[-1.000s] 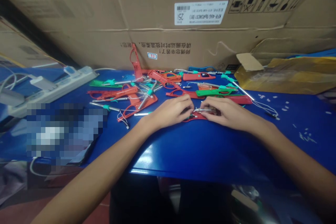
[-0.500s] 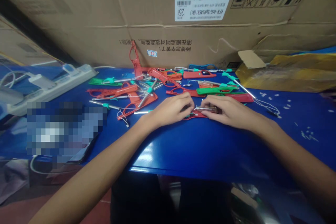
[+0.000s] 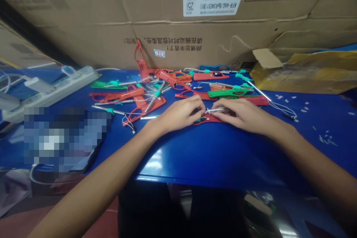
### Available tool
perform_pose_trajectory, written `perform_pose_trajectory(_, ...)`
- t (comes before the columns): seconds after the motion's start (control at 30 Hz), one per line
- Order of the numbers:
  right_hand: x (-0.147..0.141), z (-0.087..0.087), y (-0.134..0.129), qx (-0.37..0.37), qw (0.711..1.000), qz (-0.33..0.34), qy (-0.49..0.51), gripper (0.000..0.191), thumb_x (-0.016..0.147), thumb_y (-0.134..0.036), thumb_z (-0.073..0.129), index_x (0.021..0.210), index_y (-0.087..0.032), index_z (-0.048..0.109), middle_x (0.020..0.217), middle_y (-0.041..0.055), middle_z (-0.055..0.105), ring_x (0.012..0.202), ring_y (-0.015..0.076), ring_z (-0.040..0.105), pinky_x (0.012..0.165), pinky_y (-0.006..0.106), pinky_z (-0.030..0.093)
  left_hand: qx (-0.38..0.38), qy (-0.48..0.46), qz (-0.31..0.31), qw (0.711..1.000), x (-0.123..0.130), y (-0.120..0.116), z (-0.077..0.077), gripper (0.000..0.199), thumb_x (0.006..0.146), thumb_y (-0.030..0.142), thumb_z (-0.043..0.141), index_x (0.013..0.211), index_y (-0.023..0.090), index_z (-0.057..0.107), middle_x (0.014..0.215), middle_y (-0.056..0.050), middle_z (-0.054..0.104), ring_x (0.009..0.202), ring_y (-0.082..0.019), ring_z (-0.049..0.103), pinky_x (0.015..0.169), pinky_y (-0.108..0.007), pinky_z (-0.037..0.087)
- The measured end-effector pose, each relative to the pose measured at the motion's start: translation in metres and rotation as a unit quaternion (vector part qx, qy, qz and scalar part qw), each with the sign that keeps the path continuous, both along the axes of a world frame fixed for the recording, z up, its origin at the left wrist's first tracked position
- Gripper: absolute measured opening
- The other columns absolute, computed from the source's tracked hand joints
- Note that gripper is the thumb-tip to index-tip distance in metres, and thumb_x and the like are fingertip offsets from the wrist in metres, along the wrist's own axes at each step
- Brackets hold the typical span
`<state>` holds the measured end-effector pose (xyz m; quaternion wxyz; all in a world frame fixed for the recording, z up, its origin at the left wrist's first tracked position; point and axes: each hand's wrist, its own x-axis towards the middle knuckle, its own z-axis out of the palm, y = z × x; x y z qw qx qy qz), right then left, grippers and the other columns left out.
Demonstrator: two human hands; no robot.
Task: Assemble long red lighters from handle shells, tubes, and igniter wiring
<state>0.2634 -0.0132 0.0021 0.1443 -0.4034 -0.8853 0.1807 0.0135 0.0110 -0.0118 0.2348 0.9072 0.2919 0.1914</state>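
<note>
Pinched in my right hand [image 3: 237,113] is a slim, clear lighter fuel tank [image 3: 216,111] with a pale metallic tip pointing left. My left hand [image 3: 186,111] has its fingertips closed at that tip; what they grip is too small and hidden to make out. Under both hands lies a red lighter shell half [image 3: 212,118], with a bit of green part and a white wire end inside it. A metal lighter tube [image 3: 149,117] pokes out to the left behind my left wrist.
Behind my hands spreads a pile of red lighter shells [image 3: 174,80], green shells [image 3: 230,93] and metal tubes with wires. A power strip [image 3: 50,93] is at left, a taped carton [image 3: 309,74] at right. White scraps [image 3: 326,139] dot the blue table [image 3: 178,156]. Large cardboard [image 3: 156,3] stands behind.
The fuel tank has tilted slightly and shows less between my hands. Both hands stay over the red shell; the whole view has shifted a little.
</note>
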Motion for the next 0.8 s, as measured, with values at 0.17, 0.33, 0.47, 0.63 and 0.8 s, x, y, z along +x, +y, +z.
perform_pose_trajectory(0.17,-0.0008,-0.0002,0.0009,-0.002,1.000,0.005,0.003,0.027,0.103,-0.043,0.050,0.115,-0.022,0.064,0.100,0.0056,0.074,0.082,0.0200,0.069,0.073,0.032,0.049,-0.004,-0.004,-0.001,1.000,-0.0004,0.0006,-0.0006,0.014,0.101,0.019,0.048,0.099,0.016,0.062,0.103,-0.005,0.061,0.087,-0.015,0.060,0.079,-0.028,0.048)
perform_pose_trajectory(0.33,-0.0005,-0.0018,0.0018,0.005,1.000,0.010,0.002,0.026,0.102,-0.041,0.051,0.115,-0.022,0.064,0.102,0.0066,0.074,0.087,0.0218,0.070,0.075,0.033,0.050,-0.008,-0.012,-0.003,1.000,-0.0009,0.0025,-0.0037,0.016,0.101,0.020,0.049,0.100,0.016,0.064,0.102,-0.005,0.063,0.088,-0.015,0.061,0.080,-0.028,0.049)
perform_pose_trajectory(0.47,0.0013,-0.0043,0.0026,0.010,1.000,0.014,0.001,0.028,0.105,-0.041,0.046,0.118,-0.022,0.062,0.112,0.0083,0.074,0.096,0.0235,0.070,0.083,0.035,0.050,-0.026,-0.026,-0.002,0.999,-0.0010,0.0038,-0.0050,0.018,0.101,0.021,0.049,0.100,0.016,0.066,0.101,-0.005,0.065,0.089,-0.016,0.063,0.083,-0.029,0.050)
perform_pose_trajectory(0.63,0.0023,-0.0077,0.0041,0.012,1.000,0.012,-0.003,0.029,0.106,-0.041,0.043,0.119,-0.023,0.061,0.113,0.0088,0.073,0.098,0.0241,0.070,0.082,0.034,0.050,-0.043,-0.050,0.000,0.998,-0.0012,0.0048,-0.0068,0.019,0.102,0.022,0.051,0.099,0.016,0.068,0.100,-0.005,0.065,0.089,-0.016,0.063,0.084,-0.029,0.050)
perform_pose_trajectory(0.8,0.0005,-0.0097,0.0046,0.025,1.000,0.011,0.002,0.029,0.105,-0.041,0.043,0.117,-0.023,0.062,0.108,0.0084,0.074,0.092,0.0233,0.070,0.078,0.033,0.050,-0.053,-0.056,0.001,0.997,-0.0016,0.0045,-0.0079,0.019,0.101,0.022,0.052,0.100,0.015,0.069,0.100,-0.005,0.066,0.087,-0.015,0.064,0.084,-0.030,0.050)
